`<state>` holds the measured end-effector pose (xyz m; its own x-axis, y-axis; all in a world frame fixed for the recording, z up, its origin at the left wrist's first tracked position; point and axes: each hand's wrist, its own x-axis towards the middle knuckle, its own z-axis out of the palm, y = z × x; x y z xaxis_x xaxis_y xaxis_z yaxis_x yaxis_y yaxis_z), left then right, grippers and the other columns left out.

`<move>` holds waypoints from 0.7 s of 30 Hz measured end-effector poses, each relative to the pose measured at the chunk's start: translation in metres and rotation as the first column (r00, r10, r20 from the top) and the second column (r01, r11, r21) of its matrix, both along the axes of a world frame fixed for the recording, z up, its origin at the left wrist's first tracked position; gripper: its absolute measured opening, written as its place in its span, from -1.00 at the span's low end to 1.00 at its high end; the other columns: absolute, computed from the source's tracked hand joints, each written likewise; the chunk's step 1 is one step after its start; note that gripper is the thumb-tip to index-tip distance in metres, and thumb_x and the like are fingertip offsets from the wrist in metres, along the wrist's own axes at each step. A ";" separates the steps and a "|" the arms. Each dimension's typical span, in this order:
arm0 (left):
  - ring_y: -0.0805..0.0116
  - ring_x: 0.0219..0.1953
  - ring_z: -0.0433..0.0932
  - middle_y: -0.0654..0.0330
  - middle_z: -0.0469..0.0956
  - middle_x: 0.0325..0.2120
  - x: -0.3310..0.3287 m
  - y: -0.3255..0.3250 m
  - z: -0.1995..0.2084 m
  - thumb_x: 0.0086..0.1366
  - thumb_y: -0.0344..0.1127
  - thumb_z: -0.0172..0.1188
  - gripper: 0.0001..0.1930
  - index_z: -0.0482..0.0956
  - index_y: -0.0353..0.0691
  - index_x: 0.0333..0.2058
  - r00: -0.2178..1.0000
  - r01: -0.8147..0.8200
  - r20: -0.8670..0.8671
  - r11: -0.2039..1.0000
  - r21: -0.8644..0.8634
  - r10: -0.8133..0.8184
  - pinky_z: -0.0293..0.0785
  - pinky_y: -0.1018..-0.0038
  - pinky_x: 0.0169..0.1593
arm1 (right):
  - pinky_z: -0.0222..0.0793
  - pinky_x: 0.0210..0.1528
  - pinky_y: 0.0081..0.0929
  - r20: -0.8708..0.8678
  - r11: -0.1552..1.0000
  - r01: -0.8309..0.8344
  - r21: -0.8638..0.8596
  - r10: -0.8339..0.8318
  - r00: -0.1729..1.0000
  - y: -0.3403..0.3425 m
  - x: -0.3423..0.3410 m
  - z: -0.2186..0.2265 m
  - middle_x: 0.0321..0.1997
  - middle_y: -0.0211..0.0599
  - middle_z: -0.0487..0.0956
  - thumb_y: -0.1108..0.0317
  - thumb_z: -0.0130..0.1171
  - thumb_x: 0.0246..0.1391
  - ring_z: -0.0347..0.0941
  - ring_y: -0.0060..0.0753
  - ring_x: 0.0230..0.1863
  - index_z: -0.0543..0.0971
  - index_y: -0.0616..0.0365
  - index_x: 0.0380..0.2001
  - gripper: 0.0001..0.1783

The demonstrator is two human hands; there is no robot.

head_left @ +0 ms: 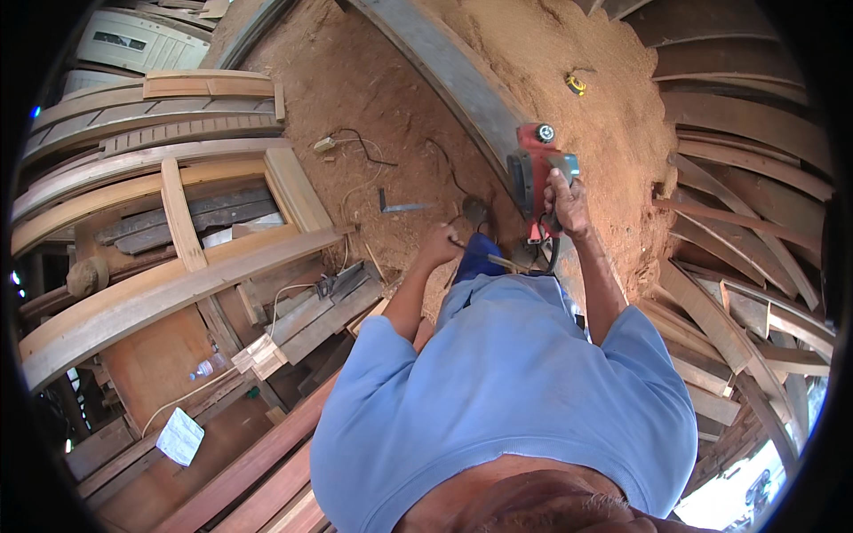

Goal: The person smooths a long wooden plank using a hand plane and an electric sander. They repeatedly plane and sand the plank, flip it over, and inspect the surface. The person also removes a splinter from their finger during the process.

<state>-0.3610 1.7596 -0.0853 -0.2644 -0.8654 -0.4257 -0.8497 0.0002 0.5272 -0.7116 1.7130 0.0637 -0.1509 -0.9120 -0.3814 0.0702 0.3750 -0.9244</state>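
Observation:
My right hand (pixel 569 206) is wrapped round the handle of a red electric planer (pixel 534 182). The planer has a dark round knob at its far end, and a black cord (pixel 553 258) hangs from its near end. It sits over the right side of a long grey wooden beam (pixel 444 67); whether it touches the beam I cannot tell. Lower and to the left, my left hand (pixel 439 246) is closed beside my blue shorts (pixel 480 258). A thin dark thing shows at its fingers, too small to name. A narrow wooden stick (pixel 508 264) lies close by.
Sawdust covers the ground, with a yellow tape measure (pixel 576 84) at the far right. A metal try square (pixel 400 207) and a pale cable (pixel 355 188) lie left of the beam. Wooden frames (pixel 182 213) are stacked at the left, boards (pixel 746 178) at the right.

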 end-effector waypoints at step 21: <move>-0.09 -0.36 0.64 -0.09 0.64 -0.46 0.071 -0.126 -0.056 0.12 -0.19 0.39 -0.74 0.58 -0.26 -0.41 0.806 -0.572 -0.102 0.812 0.121 0.583 0.54 0.19 -0.21 | 0.49 -0.17 -0.20 -0.613 0.893 -0.443 -0.079 0.307 0.728 -0.390 0.152 -0.079 -0.42 -0.07 0.63 -0.29 0.03 0.28 0.59 -0.16 -0.33 0.60 0.27 -0.13 -0.29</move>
